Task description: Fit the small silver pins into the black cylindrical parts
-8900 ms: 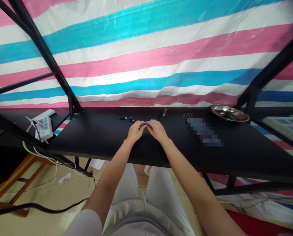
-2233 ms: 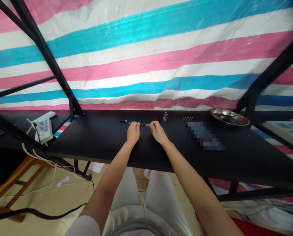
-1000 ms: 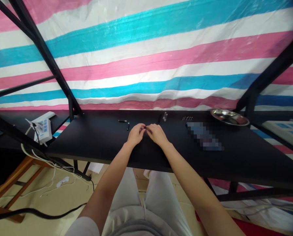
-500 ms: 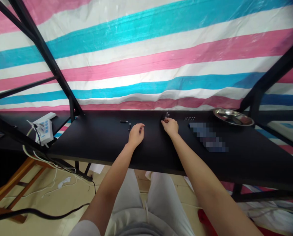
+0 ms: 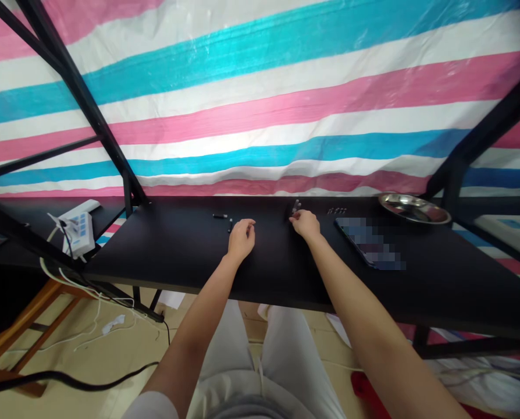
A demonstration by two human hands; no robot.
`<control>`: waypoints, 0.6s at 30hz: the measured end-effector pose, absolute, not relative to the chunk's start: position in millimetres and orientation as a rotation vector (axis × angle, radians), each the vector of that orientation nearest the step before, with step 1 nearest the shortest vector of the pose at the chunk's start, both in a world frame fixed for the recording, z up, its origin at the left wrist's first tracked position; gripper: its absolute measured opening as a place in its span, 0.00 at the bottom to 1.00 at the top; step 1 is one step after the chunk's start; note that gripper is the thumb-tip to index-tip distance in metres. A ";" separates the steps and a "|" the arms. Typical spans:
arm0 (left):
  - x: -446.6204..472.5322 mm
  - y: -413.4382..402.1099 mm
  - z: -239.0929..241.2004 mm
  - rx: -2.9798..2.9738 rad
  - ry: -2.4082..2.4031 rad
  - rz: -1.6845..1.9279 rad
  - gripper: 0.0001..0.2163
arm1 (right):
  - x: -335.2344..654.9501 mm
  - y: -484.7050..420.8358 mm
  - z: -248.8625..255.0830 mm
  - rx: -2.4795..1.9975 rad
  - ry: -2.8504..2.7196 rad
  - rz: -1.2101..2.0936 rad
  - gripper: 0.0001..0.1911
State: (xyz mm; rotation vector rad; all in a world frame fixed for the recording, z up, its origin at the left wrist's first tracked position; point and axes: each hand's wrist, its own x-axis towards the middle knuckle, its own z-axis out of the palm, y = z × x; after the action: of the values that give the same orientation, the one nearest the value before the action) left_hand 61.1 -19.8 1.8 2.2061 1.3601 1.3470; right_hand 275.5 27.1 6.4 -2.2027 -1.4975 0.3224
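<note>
My right hand (image 5: 306, 224) is over the black tabletop, its thumb and fingertips drawn together in a pinch. Just beyond these fingertips is a small dark cluster with pale, clear-looking tips (image 5: 296, 206); whether the fingers grip part of it is too small to tell. Farther left, my left hand (image 5: 241, 238) rests near the table with fingers loosely curled and a gap at the thumb; nothing shows in it. Close to it are two short black sticks with pale ends, one lying crosswise (image 5: 220, 216) and one pointing towards me (image 5: 231, 225).
Several tiny pale pieces (image 5: 337, 211) lie in a row right of my right hand. A phone-like slab (image 5: 369, 244), partly blurred, lies nearer me. A shiny metal dish (image 5: 415, 209) stands at the back right. Black frame posts flank the table; a white power strip (image 5: 80, 233) is left.
My right hand has shifted slightly to the right, so more of the small dark cluster shows. My left hand is almost still.
</note>
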 end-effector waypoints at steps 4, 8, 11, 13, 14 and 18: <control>61.0 -19.5 1.0 2.200 1.347 1.376 0.08 | 286.7 25.8 9.0 -2.216 -1.437 0.337 0.11; 60.5 -19.0 2.1 2.143 1.396 1.448 0.08 | 290.5 24.6 9.2 -2.227 -1.399 0.291 0.12; 59.3 -19.3 5.9 1.979 1.485 1.590 0.08 | 289.8 25.7 6.2 -2.249 -1.386 0.275 0.13; 57.7 -19.7 9.7 1.804 1.539 1.696 0.08 | 289.3 27.0 3.8 -2.268 -1.382 0.283 0.14; 56.4 -19.8 11.8 1.703 1.570 1.735 0.08 | 289.2 27.5 2.9 -2.274 -1.382 0.286 0.14; 50.1 -18.3 19.0 1.310 1.772 1.717 0.09 | 290.2 26.7 4.0 -2.290 -1.398 0.290 0.14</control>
State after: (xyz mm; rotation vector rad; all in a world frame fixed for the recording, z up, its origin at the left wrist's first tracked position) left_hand 50.1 -18.3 19.0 1.3103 1.7721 1.7171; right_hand 290.2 26.7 4.0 -2.2904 -1.3981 0.2903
